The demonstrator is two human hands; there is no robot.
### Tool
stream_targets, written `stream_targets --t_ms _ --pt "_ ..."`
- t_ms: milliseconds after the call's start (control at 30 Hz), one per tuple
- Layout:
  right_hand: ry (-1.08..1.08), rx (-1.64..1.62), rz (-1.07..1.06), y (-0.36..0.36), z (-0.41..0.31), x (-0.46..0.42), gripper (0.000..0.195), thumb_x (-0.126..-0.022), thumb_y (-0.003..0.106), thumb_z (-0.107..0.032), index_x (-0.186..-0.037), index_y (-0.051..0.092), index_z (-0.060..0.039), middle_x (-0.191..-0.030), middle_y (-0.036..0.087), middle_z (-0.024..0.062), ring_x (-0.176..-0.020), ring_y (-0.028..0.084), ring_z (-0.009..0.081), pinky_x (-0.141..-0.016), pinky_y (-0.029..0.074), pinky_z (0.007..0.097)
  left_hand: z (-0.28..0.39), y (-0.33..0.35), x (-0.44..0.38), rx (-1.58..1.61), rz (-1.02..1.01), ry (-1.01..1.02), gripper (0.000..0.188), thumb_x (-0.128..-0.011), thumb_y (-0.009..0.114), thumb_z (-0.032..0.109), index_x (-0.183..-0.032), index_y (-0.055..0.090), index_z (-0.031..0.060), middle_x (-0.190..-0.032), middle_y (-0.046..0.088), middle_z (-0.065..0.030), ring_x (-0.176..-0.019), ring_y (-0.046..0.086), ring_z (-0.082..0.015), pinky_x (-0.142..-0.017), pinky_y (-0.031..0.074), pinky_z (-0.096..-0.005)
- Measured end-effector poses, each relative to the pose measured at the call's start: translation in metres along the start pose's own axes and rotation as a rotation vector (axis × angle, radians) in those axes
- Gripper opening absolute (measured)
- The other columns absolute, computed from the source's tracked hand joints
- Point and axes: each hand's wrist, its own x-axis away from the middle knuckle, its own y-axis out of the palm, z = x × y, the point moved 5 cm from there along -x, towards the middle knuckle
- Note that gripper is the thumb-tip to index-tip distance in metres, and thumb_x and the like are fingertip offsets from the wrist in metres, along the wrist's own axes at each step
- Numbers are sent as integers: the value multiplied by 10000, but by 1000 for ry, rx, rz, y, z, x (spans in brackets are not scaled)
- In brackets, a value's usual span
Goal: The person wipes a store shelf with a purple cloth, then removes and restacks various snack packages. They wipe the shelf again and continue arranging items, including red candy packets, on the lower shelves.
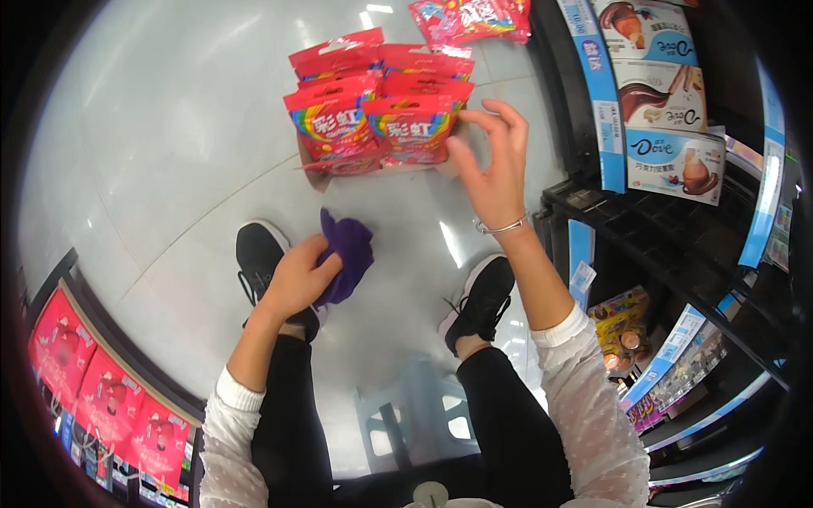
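A purple cloth (348, 260) is bunched in my left hand (303, 276), above the floor near my left shoe. In front of me an open cardboard display box (314, 174) stands on the floor, holding several red Skittles candy bags (409, 130) upright in two columns. My right hand (495, 159) is beside the right edge of the box, fingers apart and curved, its fingertips close to the front right bag. Whether they touch it I cannot tell. Another red Skittles bag (473, 22) lies on the floor beyond the box.
Black store shelving (641, 222) rises at the right, with Dove chocolate boxes (676, 165) and blue price strips. Red gift bags (111, 397) hang at the lower left. A light blue plastic stool (413, 406) is below me, between my legs.
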Motion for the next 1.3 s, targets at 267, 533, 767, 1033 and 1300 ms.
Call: stream_targets --t_ms 267,533,767,1033,1300 --pt "841 -643 173 13 99 -70 402 -853 656 -203 -1146 487 15 -1120 516 95 -850 601 186 -686 507 268 -5 -6 2 62 33 -27 314 -856 521 263 -961 576 -27 -864 609 -189 -821 600 -310 -760 452 -352" --pt "1065 -953 272 32 122 -131 305 -813 711 -190 -1009 557 -15 -790 616 58 -619 561 122 -524 477 218 -12 -8 2 103 28 -7 313 -861 529 256 -994 577 -23 -886 622 -184 -835 608 -300 -768 456 -343" --pt "798 -681 292 2 104 -73 289 -857 661 -190 -1067 544 -29 -838 617 38 -645 559 93 -541 449 224 -8 -10 2 96 16 -33 310 -866 530 256 -1017 582 -10 -898 627 -185 -847 608 -312 -780 456 -345" --pt "848 -566 280 -67 71 111 255 -917 582 -165 -1114 532 -12 -872 610 34 -682 547 77 -614 451 224 -6 2 2 89 -21 2 300 -865 528 239 -1018 581 -13 -895 614 -173 -846 599 -301 -770 451 -348" --pt "981 -517 169 -72 79 177 269 -973 474 -218 -1079 559 14 -843 642 72 -695 625 103 -579 522 220 3 13 -6 -51 -59 24 292 -862 519 252 -940 565 -26 -883 581 -175 -838 578 -327 -762 445 -360"
